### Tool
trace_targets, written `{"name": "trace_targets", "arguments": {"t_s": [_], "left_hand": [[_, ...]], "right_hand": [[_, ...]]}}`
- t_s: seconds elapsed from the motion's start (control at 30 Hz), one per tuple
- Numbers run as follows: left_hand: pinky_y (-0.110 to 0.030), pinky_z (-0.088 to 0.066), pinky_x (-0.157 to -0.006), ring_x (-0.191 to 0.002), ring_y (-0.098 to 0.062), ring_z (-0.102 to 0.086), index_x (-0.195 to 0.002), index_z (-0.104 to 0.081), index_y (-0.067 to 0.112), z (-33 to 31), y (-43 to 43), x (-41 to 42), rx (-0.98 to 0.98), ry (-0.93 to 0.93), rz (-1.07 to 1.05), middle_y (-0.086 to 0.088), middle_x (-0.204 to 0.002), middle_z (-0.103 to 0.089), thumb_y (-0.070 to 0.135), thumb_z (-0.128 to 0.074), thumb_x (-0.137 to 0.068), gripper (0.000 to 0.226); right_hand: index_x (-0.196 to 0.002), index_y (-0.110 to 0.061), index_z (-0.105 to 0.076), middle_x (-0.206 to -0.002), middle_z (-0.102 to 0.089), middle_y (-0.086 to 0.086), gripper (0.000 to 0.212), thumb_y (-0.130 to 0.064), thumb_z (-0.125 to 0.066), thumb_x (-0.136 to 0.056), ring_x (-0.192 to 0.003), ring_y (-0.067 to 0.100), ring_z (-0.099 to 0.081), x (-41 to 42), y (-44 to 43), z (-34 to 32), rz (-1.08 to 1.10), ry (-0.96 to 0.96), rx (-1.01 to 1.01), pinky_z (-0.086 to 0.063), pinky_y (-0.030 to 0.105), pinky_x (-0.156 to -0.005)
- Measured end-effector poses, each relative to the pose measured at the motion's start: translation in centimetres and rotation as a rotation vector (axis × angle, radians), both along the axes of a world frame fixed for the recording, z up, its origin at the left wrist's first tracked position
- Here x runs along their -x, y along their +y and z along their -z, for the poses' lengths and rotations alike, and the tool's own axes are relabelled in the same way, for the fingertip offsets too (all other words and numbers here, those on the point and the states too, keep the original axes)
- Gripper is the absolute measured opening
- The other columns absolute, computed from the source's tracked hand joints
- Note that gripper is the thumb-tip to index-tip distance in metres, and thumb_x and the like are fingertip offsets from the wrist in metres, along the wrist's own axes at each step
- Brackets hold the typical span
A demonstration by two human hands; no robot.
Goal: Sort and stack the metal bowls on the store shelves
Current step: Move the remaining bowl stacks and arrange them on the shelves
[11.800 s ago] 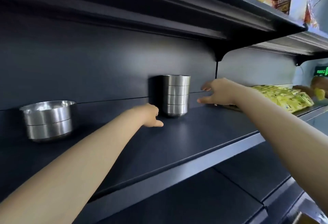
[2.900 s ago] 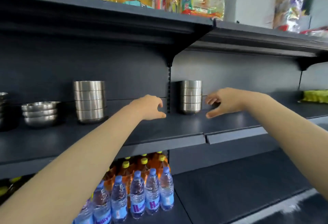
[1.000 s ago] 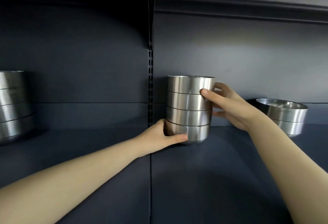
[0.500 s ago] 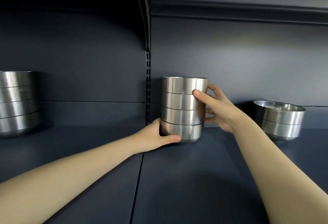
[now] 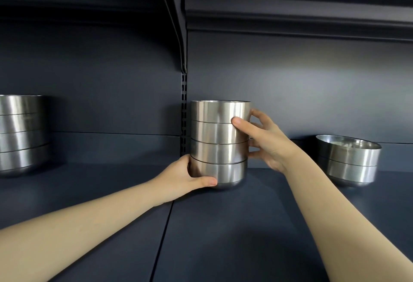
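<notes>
A stack of several small steel bowls (image 5: 220,140) stands on the dark shelf (image 5: 223,225), just right of the slotted upright. My left hand (image 5: 185,178) grips the bottom bowl from the left, thumb across its front. My right hand (image 5: 266,143) holds the upper bowls from the right, thumb on the second bowl's front and fingers behind. A stack of two wider bowls (image 5: 348,161) sits at the right. A taller stack of large bowls (image 5: 21,134) stands at the left edge, partly cut off.
The shelf's back panel (image 5: 301,93) rises directly behind the stacks. A slotted upright (image 5: 184,111) and a bracket (image 5: 176,13) divide the two shelf bays. The shelf above hangs low overhead. Bare shelf surface lies between the stacks and in front of them.
Over the last second both hands have kept their hold on the middle stack. The view has drifted slightly, and the stack sits a little further left in frame.
</notes>
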State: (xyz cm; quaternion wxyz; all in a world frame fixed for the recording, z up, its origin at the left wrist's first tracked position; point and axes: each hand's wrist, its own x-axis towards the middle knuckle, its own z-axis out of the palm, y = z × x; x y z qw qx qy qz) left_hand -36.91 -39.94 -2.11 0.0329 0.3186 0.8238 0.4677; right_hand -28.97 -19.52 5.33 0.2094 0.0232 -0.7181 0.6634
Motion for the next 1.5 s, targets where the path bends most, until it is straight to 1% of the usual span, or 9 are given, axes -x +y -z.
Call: {"name": "trace_targets", "arguments": {"t_s": [0.23, 0.37, 0.5, 0.67, 0.77, 0.9, 1.1, 1.3, 1.5], "left_hand": [[-0.021, -0.048, -0.094, -0.105, 0.006, -0.061, -0.11, -0.051, 0.039, -0.3, -2.8, -0.8, -0.07, 0.003, -0.049, 0.021, -0.112, -0.066, 0.063, -0.078, -0.046, 0.074], [-0.022, -0.048, -0.094, -0.105, 0.006, -0.061, -0.115, -0.051, 0.035, -0.3, -7.0, -1.2, -0.04, 0.022, -0.065, 0.02, -0.114, -0.066, 0.064, -0.078, -0.046, 0.08], [-0.022, -0.048, -0.095, -0.106, 0.006, -0.06, -0.118, -0.05, 0.037, -0.4, -11.6, -1.2, -0.041, 0.011, -0.079, 0.022, -0.115, -0.065, 0.063, -0.079, -0.048, 0.079], [-0.02, -0.048, -0.094, -0.104, 0.007, -0.06, -0.116, -0.05, 0.038, -0.3, -17.2, -0.2, -0.037, -0.021, -0.078, 0.022, -0.113, -0.064, 0.052, -0.084, -0.06, 0.068], [-0.02, -0.047, -0.095, -0.107, 0.007, -0.059, -0.125, -0.05, 0.032, -0.1, -20.3, 0.8, -0.025, -0.024, -0.057, 0.023, -0.117, -0.063, 0.058, -0.082, -0.054, 0.082], [-0.023, -0.046, -0.098, -0.109, 0.005, -0.058, -0.129, -0.048, 0.031, 0.0, -23.8, 2.2, 0.012, -0.002, -0.05, 0.023, -0.12, -0.061, 0.065, -0.08, -0.049, 0.092], [-0.029, -0.047, -0.101, -0.11, 0.002, -0.058, -0.127, -0.049, 0.032, 0.2, -27.8, 4.0, 0.036, -0.004, -0.031, 0.022, -0.121, -0.061, 0.071, -0.078, -0.047, 0.094], [-0.03, -0.047, -0.101, -0.11, 0.001, -0.059, -0.127, -0.05, 0.034, 0.2, -30.9, 5.7, 0.052, -0.003, -0.02, 0.022, -0.12, -0.062, 0.078, -0.077, -0.04, 0.101], [-0.029, -0.046, -0.102, -0.111, 0.003, -0.058, -0.127, -0.05, 0.035, 0.1, -32.5, 6.9, 0.071, -0.015, 0.009, 0.024, -0.12, -0.061, 0.078, -0.076, -0.041, 0.1]], "right_hand": [[-0.128, -0.037, -0.041, -0.108, -0.069, -0.009, 0.066, -0.041, -0.077, -0.074, -0.095, 0.021, -0.066, -0.4, -2.8, -0.7, -0.029, 0.04, -0.016, -0.052, 0.051, -0.094], [-0.134, -0.035, -0.041, -0.11, -0.07, -0.006, 0.086, -0.049, -0.08, -0.059, -0.095, 0.021, -0.067, -0.6, -6.5, -0.2, -0.068, 0.036, -0.043, -0.053, 0.052, -0.092], [-0.135, -0.034, -0.04, -0.108, -0.071, -0.008, 0.085, -0.048, -0.08, -0.061, -0.092, 0.019, -0.068, 0.1, -10.9, 0.0, -0.079, 0.042, -0.032, -0.055, 0.051, -0.089], [-0.136, -0.036, -0.036, -0.118, -0.067, -0.01, 0.101, -0.055, -0.08, -0.047, -0.105, 0.022, -0.066, 1.2, -16.5, -0.1, -0.074, 0.004, -0.038, -0.053, 0.052, -0.092], [-0.133, -0.037, -0.036, -0.116, -0.066, -0.011, 0.086, -0.049, -0.079, -0.06, -0.103, 0.019, -0.065, 2.0, -19.8, 0.1, -0.065, -0.008, -0.038, -0.055, 0.047, -0.087], [-0.138, -0.032, -0.039, -0.102, -0.07, -0.014, 0.068, -0.039, -0.073, -0.079, -0.09, 0.01, -0.066, 3.0, -23.4, 0.7, -0.019, 0.004, -0.018, -0.055, 0.035, -0.069], [-0.143, -0.033, -0.036, -0.11, -0.069, -0.013, 0.075, -0.042, -0.073, -0.078, -0.102, 0.016, -0.067, 4.2, -27.7, 0.9, 0.005, 0.0, -0.017, -0.056, 0.044, -0.083], [-0.143, -0.034, -0.034, -0.115, -0.067, -0.008, 0.087, -0.051, -0.075, -0.068, -0.101, 0.019, -0.068, 5.3, -30.8, 0.8, 0.018, -0.031, -0.064, -0.055, 0.049, -0.09], [-0.141, -0.033, -0.032, -0.121, -0.061, -0.008, 0.092, -0.054, -0.075, -0.063, -0.104, 0.016, -0.064, 5.9, -32.0, -0.3, -0.015, -0.092, -0.161, -0.057, 0.042, -0.082]]}}
